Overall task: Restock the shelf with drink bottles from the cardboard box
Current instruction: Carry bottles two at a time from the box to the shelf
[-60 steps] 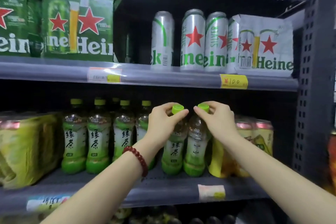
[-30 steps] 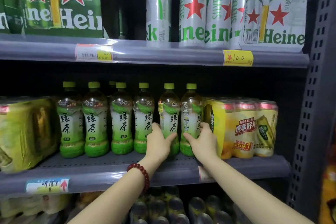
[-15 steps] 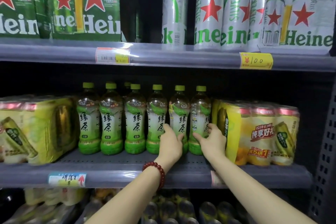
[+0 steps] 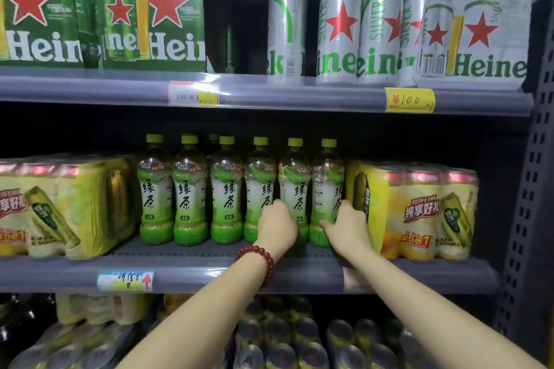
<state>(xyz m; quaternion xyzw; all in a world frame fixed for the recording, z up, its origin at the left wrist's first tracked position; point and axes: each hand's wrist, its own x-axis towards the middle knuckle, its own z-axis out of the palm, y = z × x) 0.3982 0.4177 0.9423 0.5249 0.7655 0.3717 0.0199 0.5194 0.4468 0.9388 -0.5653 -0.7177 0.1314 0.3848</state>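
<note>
Several green tea bottles with yellow-green caps stand in a row on the middle shelf. My left hand, with a red bead bracelet on the wrist, wraps the lower body of the second bottle from the right. My right hand grips the lower part of the rightmost bottle, which stands right beside a yellow can pack. Both bottles stand upright on the shelf. The cardboard box is out of view.
Another yellow can multipack fills the shelf's left end. Green beer cartons, silver beer cans and a white carton sit on the upper shelf. More cans lie on the shelf below. A grey perforated upright bounds the right.
Two seconds ago both hands held the two bottles by their caps. They slid down to the lower bodies and have stayed there, with the bottles now in line with the row.
</note>
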